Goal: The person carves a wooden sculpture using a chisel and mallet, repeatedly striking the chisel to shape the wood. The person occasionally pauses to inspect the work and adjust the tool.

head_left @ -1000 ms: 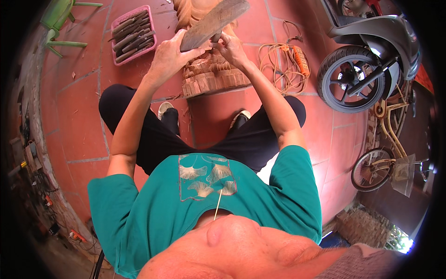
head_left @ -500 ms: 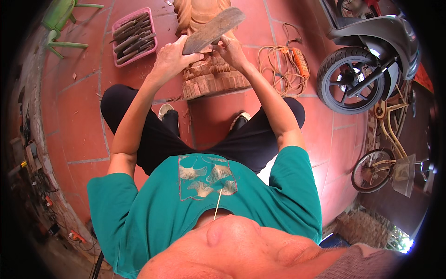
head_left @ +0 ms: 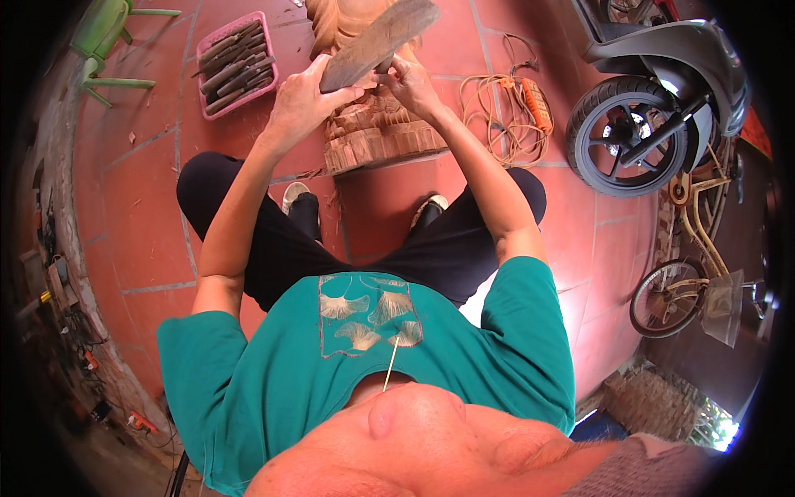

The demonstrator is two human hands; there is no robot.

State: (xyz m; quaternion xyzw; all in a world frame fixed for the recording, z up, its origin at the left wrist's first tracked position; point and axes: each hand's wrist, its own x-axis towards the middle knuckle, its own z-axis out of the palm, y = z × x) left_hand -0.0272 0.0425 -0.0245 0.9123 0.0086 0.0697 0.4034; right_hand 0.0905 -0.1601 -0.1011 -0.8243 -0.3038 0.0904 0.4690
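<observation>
A long, flat, weathered piece of wood slants up to the right above the carving. My left hand grips its lower left end, with the thumb along the near edge and the other fingers partly hidden. Close under the wood, my right hand is closed, its fingers bent around a small dark part that I cannot make out. Beneath and beyond both hands stands a carved wooden figure with flowing folds, on a rough-cut base between my feet.
At the far left lies a pink basket of dark hand tools, near a green plastic chair. An orange power strip with a coiled cord lies right of the carving. Further right stand a motorbike and a bicycle.
The piece of wood and both hands have shifted slightly up in the view. My grip looks the same, and the surroundings have shifted a little with the camera.
</observation>
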